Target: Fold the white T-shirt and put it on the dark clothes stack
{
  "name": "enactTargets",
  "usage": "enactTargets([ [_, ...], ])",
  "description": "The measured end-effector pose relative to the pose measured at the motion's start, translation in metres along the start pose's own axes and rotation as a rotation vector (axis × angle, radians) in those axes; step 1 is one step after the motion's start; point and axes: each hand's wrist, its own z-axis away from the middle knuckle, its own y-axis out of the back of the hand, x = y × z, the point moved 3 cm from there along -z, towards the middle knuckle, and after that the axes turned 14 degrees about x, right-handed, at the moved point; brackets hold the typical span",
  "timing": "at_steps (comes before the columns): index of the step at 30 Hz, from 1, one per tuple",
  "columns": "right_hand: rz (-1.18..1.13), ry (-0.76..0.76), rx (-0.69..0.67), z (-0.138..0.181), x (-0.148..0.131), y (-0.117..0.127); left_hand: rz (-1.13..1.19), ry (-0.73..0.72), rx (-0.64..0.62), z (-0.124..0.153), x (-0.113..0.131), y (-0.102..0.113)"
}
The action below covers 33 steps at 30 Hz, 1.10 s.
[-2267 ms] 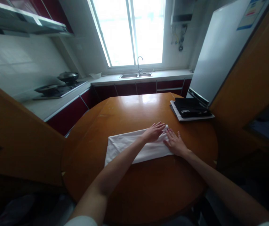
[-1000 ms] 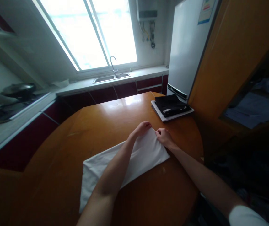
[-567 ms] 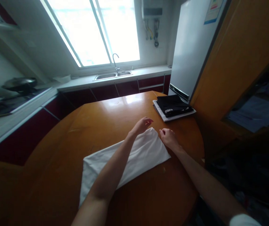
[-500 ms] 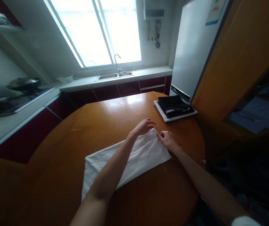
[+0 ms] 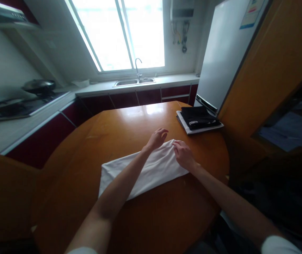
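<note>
A white folded cloth (image 5: 157, 167), perhaps a garment, lies as a long strip across the wooden table (image 5: 124, 132), with slight creases near its right end. My left hand (image 5: 157, 138) hovers at the cloth's far edge, its fingers loosely bent and apart, holding nothing. My left forearm crosses above the cloth and hides part of it. On the right end of the cloth rests my right hand (image 5: 184, 154), fingers stretched out and tips by the far right corner.
Black folded clothing (image 5: 199, 118) with white lettering sits on a white folded piece (image 5: 189, 131) at the table's far right. Behind stand a fridge (image 5: 223, 53) and a counter with a sink (image 5: 125, 82). A pan (image 5: 38, 85) is on the stove at left.
My left hand has drawn back slightly left from the far right corner. My right hand has gone from bent fingers at the edge to lying flatter on the cloth. The view has shifted a little.
</note>
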Motion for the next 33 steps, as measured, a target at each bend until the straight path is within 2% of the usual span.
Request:
enactTargets([
  [2,0.021,0.094,-0.129,0.002,-0.005,-0.014,-0.085,-0.021,-0.013,0.023,-0.004,0.034],
  [5,0.098,0.084,-0.278,0.009,0.001,-0.030,-0.302,0.023,-0.050,0.083,-0.018,0.084],
  [7,0.126,0.069,-0.289,0.011,0.004,-0.032,-0.452,0.106,-0.040,0.130,-0.032,0.113],
  [9,0.142,0.087,-0.247,0.008,0.001,-0.031,-0.543,0.169,-0.045,0.169,-0.044,0.133],
  [12,0.114,0.180,-0.187,-0.004,-0.014,-0.031,-0.627,0.246,-0.074,0.201,-0.060,0.147],
  [14,0.091,0.230,-0.212,-0.011,-0.021,-0.039,-0.649,0.276,-0.092,0.206,-0.067,0.150],
  [18,0.116,0.203,-0.274,-0.017,-0.014,-0.055,-0.646,0.293,-0.090,0.205,-0.075,0.155],
  [22,0.157,0.193,-0.218,-0.016,-0.014,-0.053,-0.656,0.279,-0.109,0.201,-0.065,0.155],
  [24,0.152,0.222,-0.155,-0.013,-0.028,-0.048,-0.655,0.244,-0.101,0.196,-0.050,0.147],
  [27,0.082,0.305,-0.119,-0.002,-0.055,-0.046,-0.596,0.159,-0.065,0.186,-0.022,0.120],
  [30,0.041,0.324,-0.207,0.011,-0.072,-0.057,-0.552,0.142,-0.064,0.181,-0.006,0.091],
  [33,0.029,0.292,-0.288,0.016,-0.073,-0.065,-0.540,0.172,-0.096,0.183,-0.005,0.078],
])
